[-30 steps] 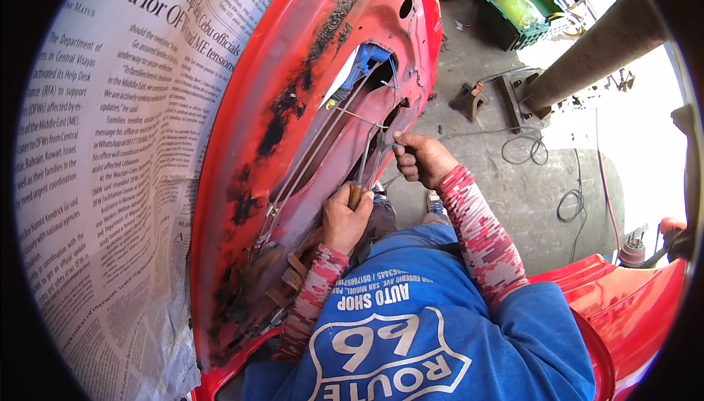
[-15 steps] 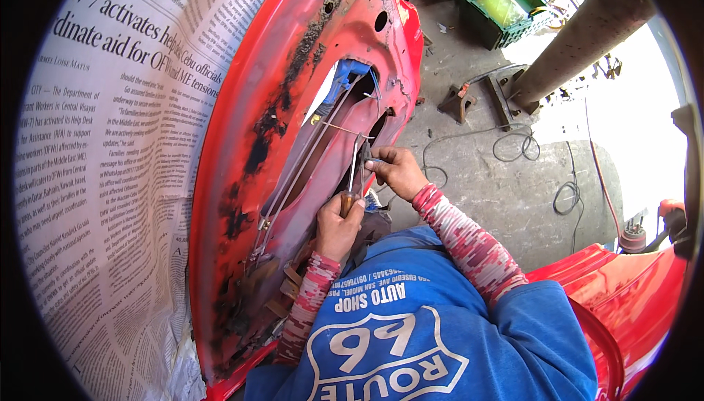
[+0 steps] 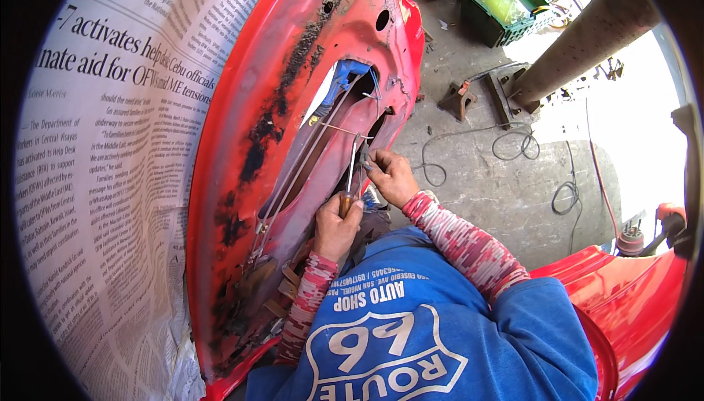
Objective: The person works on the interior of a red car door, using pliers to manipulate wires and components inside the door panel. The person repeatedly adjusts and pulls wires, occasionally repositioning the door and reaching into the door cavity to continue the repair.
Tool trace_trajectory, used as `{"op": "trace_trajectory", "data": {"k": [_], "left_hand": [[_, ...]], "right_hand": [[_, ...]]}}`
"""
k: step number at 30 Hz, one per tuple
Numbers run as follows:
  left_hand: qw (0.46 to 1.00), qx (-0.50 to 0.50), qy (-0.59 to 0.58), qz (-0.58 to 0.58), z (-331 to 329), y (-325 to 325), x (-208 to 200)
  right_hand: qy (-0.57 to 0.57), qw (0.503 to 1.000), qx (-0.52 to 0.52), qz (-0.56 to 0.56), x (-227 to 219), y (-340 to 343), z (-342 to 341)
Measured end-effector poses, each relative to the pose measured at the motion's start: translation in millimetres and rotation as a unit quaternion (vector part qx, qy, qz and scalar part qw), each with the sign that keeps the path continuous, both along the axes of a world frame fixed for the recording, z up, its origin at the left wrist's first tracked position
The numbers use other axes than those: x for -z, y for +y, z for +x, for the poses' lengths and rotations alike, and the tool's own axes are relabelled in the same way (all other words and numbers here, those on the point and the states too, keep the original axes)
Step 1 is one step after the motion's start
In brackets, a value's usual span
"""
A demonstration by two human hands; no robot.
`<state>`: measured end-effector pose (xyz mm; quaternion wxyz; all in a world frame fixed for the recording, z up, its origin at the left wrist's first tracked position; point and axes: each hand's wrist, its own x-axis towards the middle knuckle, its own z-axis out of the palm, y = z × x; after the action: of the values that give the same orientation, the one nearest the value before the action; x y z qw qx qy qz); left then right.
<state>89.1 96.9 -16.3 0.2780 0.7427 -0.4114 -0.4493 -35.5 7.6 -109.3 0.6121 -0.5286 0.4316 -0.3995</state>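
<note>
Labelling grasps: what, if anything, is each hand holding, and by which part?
Left hand: thin metal-shafted tool, by its brown handle. Right hand: curled beside the tool; whether it holds anything can't be told.

Blue shirt [image 3: 524, 320] and camouflage-patterned arm sleeves [image 3: 467, 241].
The shirt bears a white shield print [image 3: 389, 330]; the sleeves mix red, pink and white.

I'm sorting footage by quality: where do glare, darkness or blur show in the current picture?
Head view, right: glare bleaches the floor beside the brown post; head view, corners: faded to black; head view, centre: left hand and right hand look fairly sharp.
</note>
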Motion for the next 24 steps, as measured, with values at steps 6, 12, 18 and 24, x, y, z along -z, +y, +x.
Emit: {"op": "trace_trajectory", "data": {"k": [6, 12, 18, 24], "left_hand": [[0.996, -0.028, 0.079, 0.014, 1, -1, -4], [0.997, -0.004, 0.078, 0.023, 6, -1, -6], [0.998, 0.025, 0.054, 0.012, 8, 0, 1], [0.996, 0.002, 0.091, 0.019, 8, 0, 4]], "right_hand": [[0.076, 0.99, 0.025, -0.116, 12, -9, -11], [0.162, 0.976, 0.148, 0.009, 27, -47, -39], [-0.067, 0.973, -0.182, 0.124, 13, -26, -28], [-0.273, 0.902, -0.165, 0.291, 14, -10, -8]]}}
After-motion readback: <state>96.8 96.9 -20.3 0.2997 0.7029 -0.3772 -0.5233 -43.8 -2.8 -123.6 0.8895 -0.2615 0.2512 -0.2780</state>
